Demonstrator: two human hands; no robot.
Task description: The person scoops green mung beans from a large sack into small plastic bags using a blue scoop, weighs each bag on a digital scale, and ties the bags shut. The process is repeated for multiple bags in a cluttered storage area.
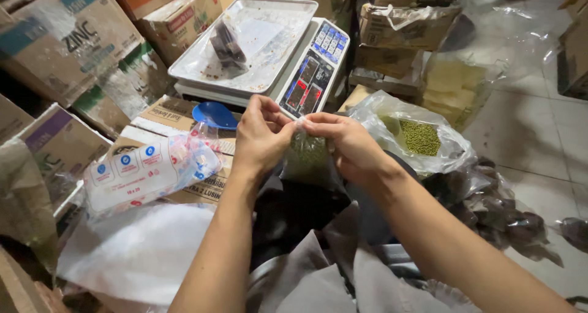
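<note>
Pinching the neck of the small bag of green beans (306,157) between our closed left hand (260,138) and right hand (349,144), we risk spilling beans onto our lap if either grip slackens.

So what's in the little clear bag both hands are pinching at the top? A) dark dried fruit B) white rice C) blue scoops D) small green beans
D: the small clear bag, pinched at its top by the left hand and the right hand, holds small green beans, like those in the big open bag beside it.
</note>
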